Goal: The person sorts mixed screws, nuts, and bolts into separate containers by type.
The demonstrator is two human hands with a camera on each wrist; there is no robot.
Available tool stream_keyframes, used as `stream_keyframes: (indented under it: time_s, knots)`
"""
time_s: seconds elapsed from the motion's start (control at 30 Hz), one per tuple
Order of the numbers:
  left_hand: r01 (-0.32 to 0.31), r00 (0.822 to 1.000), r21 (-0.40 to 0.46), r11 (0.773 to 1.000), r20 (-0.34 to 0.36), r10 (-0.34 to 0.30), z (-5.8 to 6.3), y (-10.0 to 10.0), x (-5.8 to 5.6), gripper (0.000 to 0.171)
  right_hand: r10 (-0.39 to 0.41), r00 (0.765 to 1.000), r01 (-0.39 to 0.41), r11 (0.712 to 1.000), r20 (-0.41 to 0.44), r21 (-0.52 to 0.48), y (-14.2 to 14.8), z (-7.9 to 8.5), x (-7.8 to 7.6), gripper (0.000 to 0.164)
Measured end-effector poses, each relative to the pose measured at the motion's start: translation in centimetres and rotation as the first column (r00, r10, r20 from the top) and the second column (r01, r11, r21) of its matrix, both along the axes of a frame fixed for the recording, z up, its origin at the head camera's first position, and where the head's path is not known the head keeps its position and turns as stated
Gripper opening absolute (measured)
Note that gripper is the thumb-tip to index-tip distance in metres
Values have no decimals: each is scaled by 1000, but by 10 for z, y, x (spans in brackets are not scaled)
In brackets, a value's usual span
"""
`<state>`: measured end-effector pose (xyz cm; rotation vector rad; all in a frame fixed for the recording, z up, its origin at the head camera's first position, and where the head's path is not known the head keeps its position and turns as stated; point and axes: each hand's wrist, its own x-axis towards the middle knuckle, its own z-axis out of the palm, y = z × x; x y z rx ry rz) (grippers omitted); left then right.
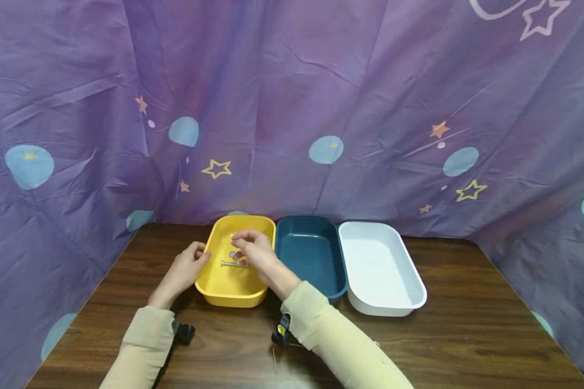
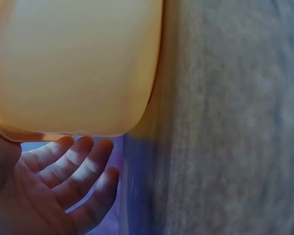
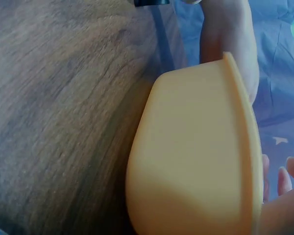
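A yellow tray stands on the wooden table, at the left of three trays. Inside it lie a metal bolt and a small round metal piece. My left hand touches the tray's left side; its fingers look loose and spread, with the tips against the outer wall in the left wrist view. Over the inside of the tray is my right hand, fingers bent and apart, with nothing visible held between them. In the right wrist view the tray's wall hides most of that hand.
A dark blue tray stands right of the yellow one, and a white tray right of that. On the table near me lie a thin stick-like piece and a small shiny piece. A purple curtain hangs behind.
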<state>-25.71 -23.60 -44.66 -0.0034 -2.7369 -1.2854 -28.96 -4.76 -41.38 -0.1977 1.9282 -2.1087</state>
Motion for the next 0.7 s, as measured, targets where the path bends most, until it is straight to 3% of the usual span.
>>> stream_keyframes:
  time_s: [0.17,0.3,0.37,0.5,0.7]
  knots:
    - [0,1000,-2,1000,5,0,0,1,2,31,7,998,-7,1000,-59,4,5,12,7,14]
    - [10,1000,-3,1000,6,-10,1,3,2,30,34,975,-30,999,-219,22,19,32,18,14]
    - [14,1000,-7,1000,-5,-14,2,3,1,30,67,944,-56,998,-322,41,29,44,25,15]
    - [16,999,-22,1000,-34,-17,4,2,-1,29,157,858,-115,987,-489,115,47,60,38,13]
    - [3,1000,-31,1000,-31,-4,4,1,1,28,304,758,-137,939,-577,314,75,67,52,11]
